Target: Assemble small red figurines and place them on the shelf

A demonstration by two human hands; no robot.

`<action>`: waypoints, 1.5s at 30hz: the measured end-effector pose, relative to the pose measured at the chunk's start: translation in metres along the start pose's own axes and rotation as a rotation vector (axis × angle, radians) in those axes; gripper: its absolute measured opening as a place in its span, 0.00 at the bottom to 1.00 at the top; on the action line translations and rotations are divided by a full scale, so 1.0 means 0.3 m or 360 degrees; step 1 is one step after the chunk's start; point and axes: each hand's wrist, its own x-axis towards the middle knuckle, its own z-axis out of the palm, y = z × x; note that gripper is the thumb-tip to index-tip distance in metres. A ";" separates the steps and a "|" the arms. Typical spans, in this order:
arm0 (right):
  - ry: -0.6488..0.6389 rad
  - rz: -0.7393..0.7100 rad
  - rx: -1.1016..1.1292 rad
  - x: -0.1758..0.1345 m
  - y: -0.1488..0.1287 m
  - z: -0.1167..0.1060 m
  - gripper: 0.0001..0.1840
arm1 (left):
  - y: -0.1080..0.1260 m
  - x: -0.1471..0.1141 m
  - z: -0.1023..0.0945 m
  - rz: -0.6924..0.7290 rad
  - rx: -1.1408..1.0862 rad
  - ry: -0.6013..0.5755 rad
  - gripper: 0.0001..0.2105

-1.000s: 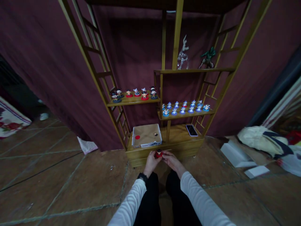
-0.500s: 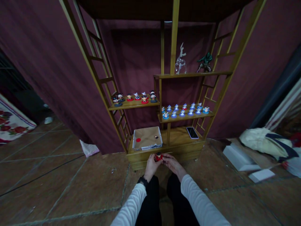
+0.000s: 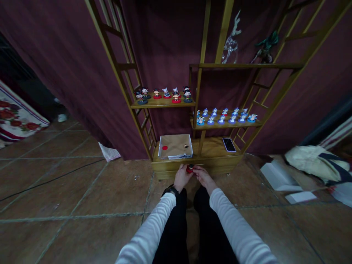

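Observation:
Between my two hands is a small figurine (image 3: 190, 168) with a dark top and a red lower part. My left hand (image 3: 182, 178) grips it from the left, and my right hand (image 3: 204, 177) has its fingers closed on its right side. Just beyond them, an open shallow box (image 3: 176, 144) sits on the bottom of the wooden shelf unit (image 3: 178, 168). Inside it lie a red disc (image 3: 164, 148) and a small dark-and-pale piece (image 3: 186, 146).
Several figurines on round bases (image 3: 176, 96) stand on the left shelf, and several bluish figurines (image 3: 221, 119) on the lower right one. Higher up are a clear deer (image 3: 231, 43) and a green figure (image 3: 266, 48). A phone (image 3: 229, 144) lies beside the box; white boxes (image 3: 279, 176) rest on the floor.
The camera view has tilted downward and shifted, so the shelf sits differently in the picture. Both hands still hold the figurine in front of the box.

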 end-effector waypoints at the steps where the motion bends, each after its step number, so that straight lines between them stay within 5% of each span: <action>1: 0.0003 -0.0013 0.0001 0.002 0.000 0.000 0.15 | -0.001 0.001 0.002 -0.0009 0.0003 -0.0016 0.16; 7: -0.0024 0.0015 -0.0019 0.008 0.000 0.005 0.15 | -0.006 0.010 0.006 -0.0087 -0.0004 -0.0018 0.09; 21: -0.0018 0.0003 -0.0062 -0.006 -0.009 0.020 0.15 | -0.029 0.026 0.012 -0.0056 -0.0390 0.0021 0.13; 35: -0.0068 -0.0010 -0.0131 0.004 0.006 -0.008 0.16 | 0.010 -0.003 0.019 -0.0142 0.0018 0.0046 0.14; 45: -0.0034 -0.0030 -0.0148 0.004 0.014 -0.031 0.20 | 0.045 -0.039 0.006 0.0066 0.0267 0.0002 0.17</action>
